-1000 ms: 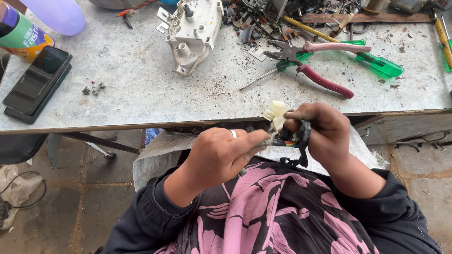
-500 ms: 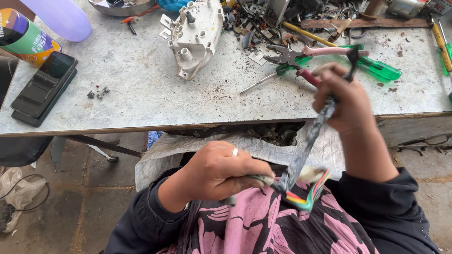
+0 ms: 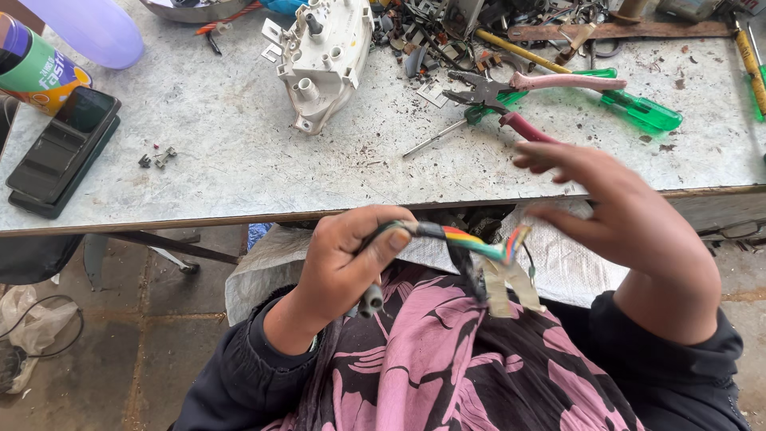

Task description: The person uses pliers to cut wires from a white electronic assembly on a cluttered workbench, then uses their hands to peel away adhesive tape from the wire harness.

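Since the earlier frame, right hand (image 3: 622, 215) had let go and dropped from up by the pliers to about 3 o'clock of the wire bundle (image 3: 459, 239), fingers spread, holding nothing. Left hand (image 3: 347, 255) had stayed low over the lap, now clamped around the sleeved end of the bundle, thumb pressed on top. The bundle stuck out of that fist toward 3 o'clock: dark sleeve, then bare coloured wires fanning out, a strip of pale tape (image 3: 511, 287) hanging off the free end, a small grey connector (image 3: 371, 302) dangling at 6 o'clock under the fist. Bundle sat below the table edge, over the pink-and-black patterned garment (image 3: 447, 367).

Handling, as a judgement: light, limp, would flop if held by one end; the sleeved section looked like the firmest grip, the thin loose wires likely easy to kink or pull out.

Outward, on the grey table (image 3: 239, 160): red-handled pliers (image 3: 511, 100) at 1 o'clock, green-handled screwdriver (image 3: 638, 108) just beyond, white plastic housing (image 3: 323, 60) at 12, black phone case (image 3: 64, 152) at 10, a few small screws (image 3: 157, 157) near it.
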